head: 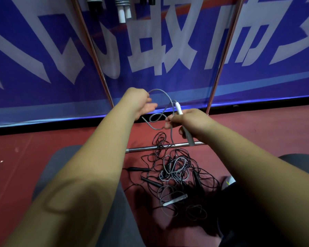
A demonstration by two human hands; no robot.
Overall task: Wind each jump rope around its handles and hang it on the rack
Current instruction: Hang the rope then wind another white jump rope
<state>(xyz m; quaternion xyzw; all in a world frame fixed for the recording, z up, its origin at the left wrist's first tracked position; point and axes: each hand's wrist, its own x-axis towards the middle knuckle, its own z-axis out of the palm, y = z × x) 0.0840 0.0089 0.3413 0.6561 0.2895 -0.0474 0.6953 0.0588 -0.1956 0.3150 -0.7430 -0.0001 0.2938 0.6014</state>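
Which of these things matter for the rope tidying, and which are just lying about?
In the job:
- grey rope, held by the left hand
- handle, in the right hand
- rope pile
- rack
- hung ropes

Just there:
- banner
- floor

Blue banner (43, 41) with large white characters above a red floor (25, 148)

Large white Chinese characters are printed across the blue banner (43, 29). "战" (161, 41) is read at 12 o'clock and "协" (239, 36) at 1 o'clock. The characters at 10 and 2 o'clock are cut off and cannot be read.
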